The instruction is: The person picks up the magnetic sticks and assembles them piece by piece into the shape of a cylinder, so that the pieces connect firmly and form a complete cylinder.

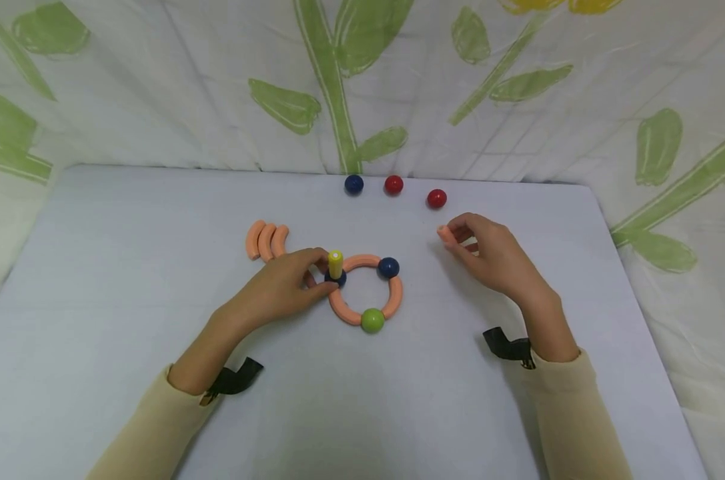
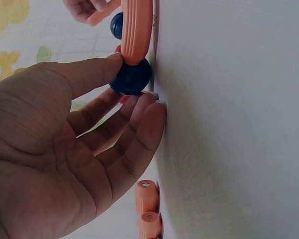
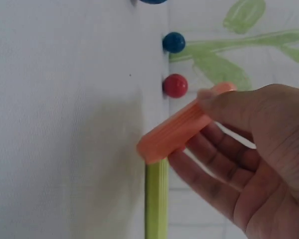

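My left hand (image 1: 284, 283) pinches a dark blue ball (image 2: 132, 77) at the left of a ring of curved orange pieces and balls. A yellow rod (image 1: 335, 265) stands upright over that ball in the head view. The ring's other joints are a second dark blue ball (image 1: 389, 268) and a green ball (image 1: 372, 321), with a curved orange piece (image 1: 362, 261) along the top. To the right of the ring, my right hand (image 1: 488, 253) holds a loose curved orange piece (image 3: 182, 129) between thumb and fingers, its ridged side visible.
Toward the table's back edge sit a blue ball (image 1: 353, 185), a red ball (image 1: 394, 185) and another red ball (image 1: 437, 199). Several curved orange pieces (image 1: 267, 241) lie beyond my left hand. Behind the table hangs a leaf-patterned cloth (image 1: 206, 100). A yellow-green ridged bar (image 3: 156, 204) shows below the held piece.
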The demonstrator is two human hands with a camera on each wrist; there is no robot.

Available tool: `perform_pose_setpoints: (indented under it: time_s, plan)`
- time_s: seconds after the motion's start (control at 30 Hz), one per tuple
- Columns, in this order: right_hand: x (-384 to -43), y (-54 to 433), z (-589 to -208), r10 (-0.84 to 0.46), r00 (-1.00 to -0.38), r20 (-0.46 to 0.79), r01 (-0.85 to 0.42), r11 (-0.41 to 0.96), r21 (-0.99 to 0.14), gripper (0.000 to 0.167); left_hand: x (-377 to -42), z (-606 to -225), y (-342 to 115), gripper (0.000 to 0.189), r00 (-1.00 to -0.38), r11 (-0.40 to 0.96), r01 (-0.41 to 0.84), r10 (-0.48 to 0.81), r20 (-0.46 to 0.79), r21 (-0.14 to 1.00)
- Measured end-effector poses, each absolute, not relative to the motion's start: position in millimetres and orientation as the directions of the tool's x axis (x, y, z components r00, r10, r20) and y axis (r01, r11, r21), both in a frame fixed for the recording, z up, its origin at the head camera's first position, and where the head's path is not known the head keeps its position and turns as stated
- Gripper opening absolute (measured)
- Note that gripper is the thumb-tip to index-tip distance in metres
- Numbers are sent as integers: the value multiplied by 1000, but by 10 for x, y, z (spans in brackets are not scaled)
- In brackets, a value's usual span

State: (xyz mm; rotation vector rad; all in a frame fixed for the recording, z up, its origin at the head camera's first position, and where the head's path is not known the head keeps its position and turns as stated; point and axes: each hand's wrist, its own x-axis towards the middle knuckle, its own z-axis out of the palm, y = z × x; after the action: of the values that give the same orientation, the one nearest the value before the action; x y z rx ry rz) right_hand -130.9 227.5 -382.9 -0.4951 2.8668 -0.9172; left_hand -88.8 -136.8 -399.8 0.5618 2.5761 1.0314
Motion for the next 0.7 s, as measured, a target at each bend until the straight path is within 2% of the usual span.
perform_pose_setpoints:
  time_s: [0.27,0.47,0.7]
  plan:
    - [-1261,2181,-3806,-364,-927,95,-326,654,-683,29,-891,-3999,-1361,33,-874,669,243,465,-140,703]
    - [-1220,2064,-3804,-362,-925,115,-312,553,-773,26,-887,-4002,-1370,30,-878,672,245,460,-134,698]
    - [-1155,1924,-3809,-344,-919,194,-326,385,-864,28,-892,-4013,-1367,30,-877,673,245,460,-136,698]
